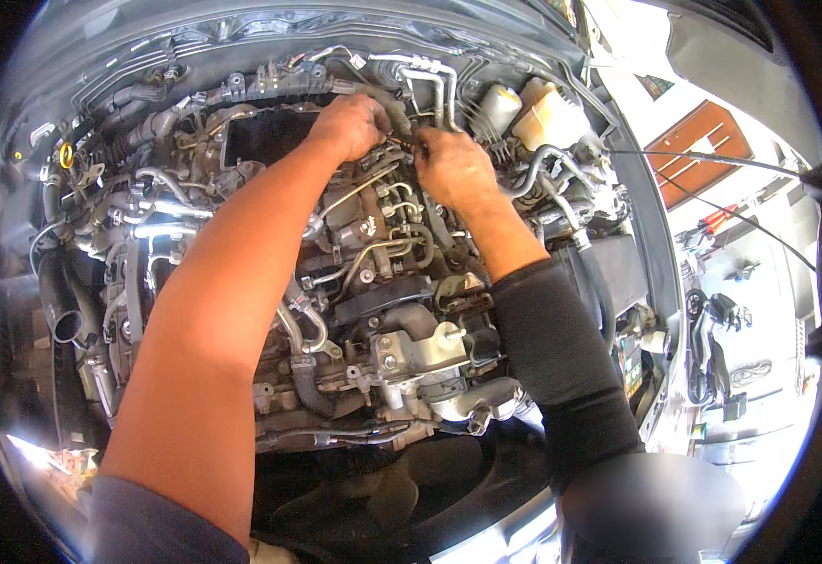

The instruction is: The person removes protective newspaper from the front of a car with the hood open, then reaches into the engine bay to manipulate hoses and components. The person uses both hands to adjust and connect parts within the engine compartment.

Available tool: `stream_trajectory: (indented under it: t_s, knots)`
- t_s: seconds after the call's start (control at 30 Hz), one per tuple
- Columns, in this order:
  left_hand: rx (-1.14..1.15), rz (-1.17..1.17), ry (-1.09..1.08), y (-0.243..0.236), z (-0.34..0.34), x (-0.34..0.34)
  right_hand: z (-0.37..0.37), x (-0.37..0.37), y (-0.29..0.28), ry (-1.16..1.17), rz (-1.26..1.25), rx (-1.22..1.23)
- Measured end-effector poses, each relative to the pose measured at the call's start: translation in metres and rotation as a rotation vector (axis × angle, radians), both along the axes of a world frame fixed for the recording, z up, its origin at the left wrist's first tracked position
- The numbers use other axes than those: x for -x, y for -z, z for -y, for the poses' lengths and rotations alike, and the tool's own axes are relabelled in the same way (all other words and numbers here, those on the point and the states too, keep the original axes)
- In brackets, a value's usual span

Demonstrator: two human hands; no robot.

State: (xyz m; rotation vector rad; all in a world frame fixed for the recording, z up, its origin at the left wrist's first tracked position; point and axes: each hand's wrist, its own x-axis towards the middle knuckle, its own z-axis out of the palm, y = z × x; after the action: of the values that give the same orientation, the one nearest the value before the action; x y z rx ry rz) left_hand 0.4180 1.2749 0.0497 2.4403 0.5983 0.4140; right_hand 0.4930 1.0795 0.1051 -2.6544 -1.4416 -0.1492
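Both arms reach over an open car engine (364,226) to its far side. My left hand (353,125) is closed, its fingers curled in beside a dark, dirty hose-like piece (398,115). Just right of that piece, my right hand (455,167) is closed too, thumb and fingers pinched together toward the left hand. What either hand grips is too small and too hidden to name. Thin metal pipes (394,246) run over the engine just below the hands.
A yellowed plastic reservoir (552,117) stands right of my right hand, near bent metal pipes (444,89). A yellow dipstick ring (66,154) sits at the far left. Beyond the right fender, several tools and dark cables (712,343) lie on a pale surface.
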Motion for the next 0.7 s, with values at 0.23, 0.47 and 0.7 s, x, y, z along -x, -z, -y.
stream_trajectory:
  t_s: [0.23,0.47,0.7]
  knots:
    - [-0.273,0.033,0.139,0.001,0.0,-0.007,-0.005,-0.011,0.003,0.016,-0.016,-0.023]
    - [-0.392,0.055,0.174,0.009,-0.003,-0.013,-0.009,-0.019,0.006,-0.049,0.005,0.033]
    - [-0.399,-0.012,0.155,-0.004,0.005,-0.009,-0.014,-0.019,0.011,-0.03,-0.007,0.023]
